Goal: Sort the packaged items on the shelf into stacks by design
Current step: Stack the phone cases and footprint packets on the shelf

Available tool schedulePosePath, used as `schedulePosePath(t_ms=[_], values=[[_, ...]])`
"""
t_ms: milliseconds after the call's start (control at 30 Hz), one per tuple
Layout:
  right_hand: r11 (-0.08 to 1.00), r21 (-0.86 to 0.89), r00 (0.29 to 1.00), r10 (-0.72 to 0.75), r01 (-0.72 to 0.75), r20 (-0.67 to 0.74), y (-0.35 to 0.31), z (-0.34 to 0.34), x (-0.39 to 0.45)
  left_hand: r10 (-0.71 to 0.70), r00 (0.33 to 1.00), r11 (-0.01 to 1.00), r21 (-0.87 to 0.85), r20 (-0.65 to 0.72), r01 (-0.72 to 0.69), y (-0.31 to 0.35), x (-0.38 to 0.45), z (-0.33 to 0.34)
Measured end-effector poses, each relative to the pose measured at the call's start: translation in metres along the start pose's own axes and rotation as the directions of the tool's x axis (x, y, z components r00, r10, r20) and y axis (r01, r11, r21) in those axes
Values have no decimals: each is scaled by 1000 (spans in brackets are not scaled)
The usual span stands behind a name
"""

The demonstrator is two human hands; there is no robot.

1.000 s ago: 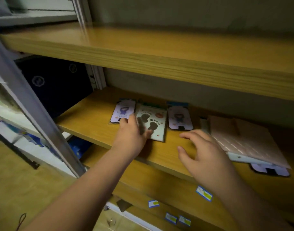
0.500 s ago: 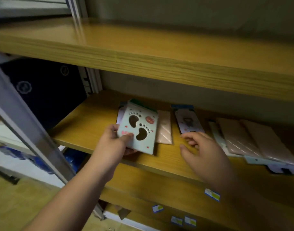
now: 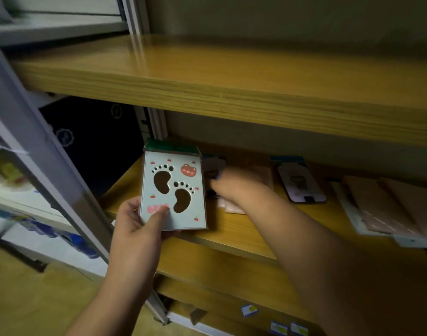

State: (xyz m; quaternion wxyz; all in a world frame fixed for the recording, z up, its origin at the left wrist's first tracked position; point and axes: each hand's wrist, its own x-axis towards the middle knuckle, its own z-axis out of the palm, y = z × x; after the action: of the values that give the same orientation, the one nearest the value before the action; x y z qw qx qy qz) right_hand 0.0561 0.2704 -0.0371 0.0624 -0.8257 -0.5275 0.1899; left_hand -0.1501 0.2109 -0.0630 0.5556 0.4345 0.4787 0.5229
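My left hand (image 3: 140, 221) grips the lower left corner of a pale green footprint package (image 3: 173, 190) and holds it upright, lifted off the middle wooden shelf (image 3: 234, 229). My right hand (image 3: 228, 183) reaches across to the back left of the shelf, blurred, its fingers at a purple package (image 3: 213, 166) behind the held one; whether it grips is unclear. A pink package (image 3: 232, 207) lies flat under that wrist. Another purple package (image 3: 301, 183) lies flat at mid-shelf. A stack of pink packages (image 3: 389, 209) sits on the right.
An upper wooden shelf (image 3: 207, 81) overhangs the working shelf. A grey metal upright (image 3: 45, 151) slants down at the left. A dark box (image 3: 93, 139) stands behind it. A lower shelf edge carries small labels (image 3: 250, 310).
My left hand has lifted the footprint package off the shelf and drawn it toward me. My right hand has swung left from the shelf's front to the purple package at the back.
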Motion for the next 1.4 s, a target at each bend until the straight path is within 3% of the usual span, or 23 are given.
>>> schedulePosePath(t_ms=[233,467,633,767,933,1133,1400], values=[[989,144,1000,18,-21,24,-4,-1,8,-7,1000,1000,21,19,7,-3,4,-3],[913,401,987,6,-71,163,2,-14,11,-27,999,1000,-2,30,27,-3,13,2],[657,734,982,62,-175,178,23,-14,-2,-58,997,997,-41,40,60,-2,14,17],[443,895,991,133,-55,-5,52,-30,-29,-152,975,963,-197,163,183,8,8,32],[210,977,963,258,24,-79,111,-42,-85,-220,912,909,-267,346,320,20,-15,56],[82,988,900,408,130,-152,197,-52,-166,-246,827,932,-110,505,345,21,-71,96],[-57,974,851,500,219,-162,298,-51,-297,-206,793,966,-9,574,257,5,-192,158]])
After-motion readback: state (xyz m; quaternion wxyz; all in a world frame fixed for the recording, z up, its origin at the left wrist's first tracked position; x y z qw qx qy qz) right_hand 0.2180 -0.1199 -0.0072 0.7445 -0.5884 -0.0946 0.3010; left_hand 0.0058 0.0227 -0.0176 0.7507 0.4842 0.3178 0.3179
